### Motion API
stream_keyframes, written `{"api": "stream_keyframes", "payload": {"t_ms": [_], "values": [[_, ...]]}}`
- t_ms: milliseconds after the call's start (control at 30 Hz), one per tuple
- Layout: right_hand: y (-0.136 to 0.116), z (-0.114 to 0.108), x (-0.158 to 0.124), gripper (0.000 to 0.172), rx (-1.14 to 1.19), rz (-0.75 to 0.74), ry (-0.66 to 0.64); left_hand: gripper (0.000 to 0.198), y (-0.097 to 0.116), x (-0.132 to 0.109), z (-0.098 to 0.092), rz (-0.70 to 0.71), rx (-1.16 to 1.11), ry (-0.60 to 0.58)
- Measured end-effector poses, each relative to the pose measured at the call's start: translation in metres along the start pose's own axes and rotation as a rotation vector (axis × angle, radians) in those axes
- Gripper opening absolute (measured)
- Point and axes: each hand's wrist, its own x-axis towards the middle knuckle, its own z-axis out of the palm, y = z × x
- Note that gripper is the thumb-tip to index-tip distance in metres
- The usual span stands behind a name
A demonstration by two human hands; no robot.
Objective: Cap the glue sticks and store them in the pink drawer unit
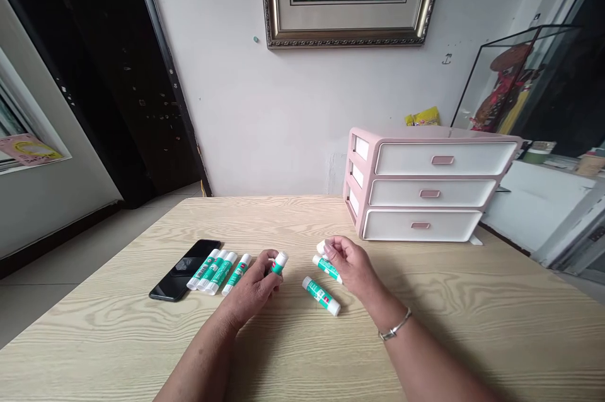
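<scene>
My left hand (253, 288) is closed around a green-and-white glue stick (280, 263), its white end tilted up. Between the fingertips of my right hand (352, 264) is a small white piece, seemingly a cap (322, 247); the fingers partly cover it. Just below that hand lies another glue stick (326, 268), partly hidden behind it. A further glue stick (321, 296) rests on the table between my forearms. To the left of my left hand, a single glue stick (237, 274) lies beside a close row of glue sticks (221, 273).
A black phone (172, 286) lies by the row, at the left of the wood-grain table (302, 364). At the back right stands a pink-and-white drawer unit (430, 184) with a yellow packet (424, 116) behind its top. A framed picture (347, 40) hangs on the wall.
</scene>
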Motion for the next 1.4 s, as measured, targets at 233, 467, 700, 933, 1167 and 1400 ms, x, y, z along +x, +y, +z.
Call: {"api": "stream_keyframes", "payload": {"t_ms": [233, 467, 700, 933, 1167, 1400], "values": [[-0.005, 0.028, -0.016, 0.036, 0.235, -0.007, -0.167, 0.029, 0.017, -0.007, 0.009, 0.057, 0.093, -0.038], [-0.005, 0.029, -0.020, 0.033, 0.261, -0.001, -0.203, 0.017, 0.030, -0.010, 0.013, 0.004, 0.195, -0.067], [-0.008, 0.027, -0.023, 0.030, 0.161, -0.046, -0.253, 0.018, 0.032, -0.011, 0.015, 0.025, 0.195, -0.074], [-0.011, 0.030, -0.023, 0.024, 0.112, -0.100, -0.289, 0.020, 0.034, -0.011, 0.017, 0.076, 0.172, -0.078], [-0.009, 0.028, -0.028, 0.034, 0.143, -0.065, -0.274, 0.041, 0.035, -0.012, 0.017, 0.044, 0.170, -0.004], [0.001, 0.018, -0.019, 0.042, 0.131, 0.041, -0.050, 0.053, 0.027, -0.009, 0.010, -0.077, 0.105, 0.251]]}}
